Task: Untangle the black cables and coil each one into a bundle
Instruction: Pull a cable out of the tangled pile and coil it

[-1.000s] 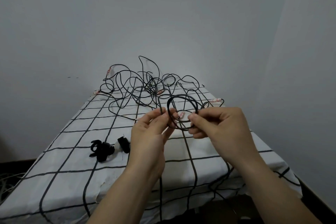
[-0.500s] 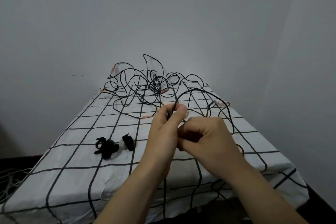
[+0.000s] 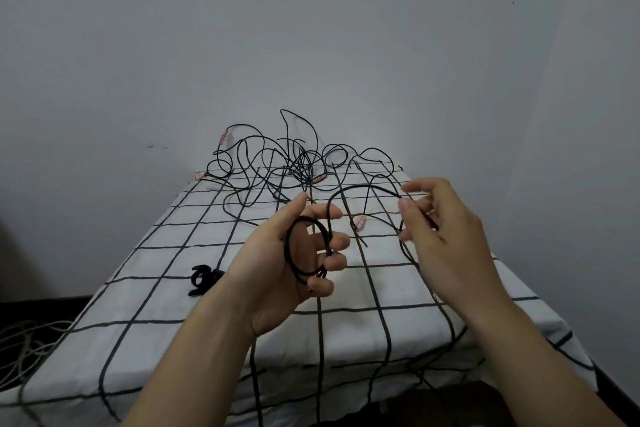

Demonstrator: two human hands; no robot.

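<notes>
The left hand [image 3: 277, 263], palm up, curls its fingers round a small coil [image 3: 306, 250] of black cable, and the right hand [image 3: 446, 239] pinches the free run [image 3: 363, 186] arching between them. The cable looks light, thin and springy, so each loop probably needs pinning where the turns cross. The tangle [image 3: 298, 163] lies at the far end of the checked tablecloth [image 3: 173, 322].

No text, number, brand or sign is legible. Small pale tags with reddish markings are fixed to the black cables [image 3: 298, 163]: a first tag [image 3: 222, 138] at the far left of the tangle, a second tag [image 3: 201, 175] at the far-left edge of the worktop [image 3: 162, 291], and a third tag [image 3: 360, 221] nearer the camera. The markings are too small and blurred to read.
</notes>
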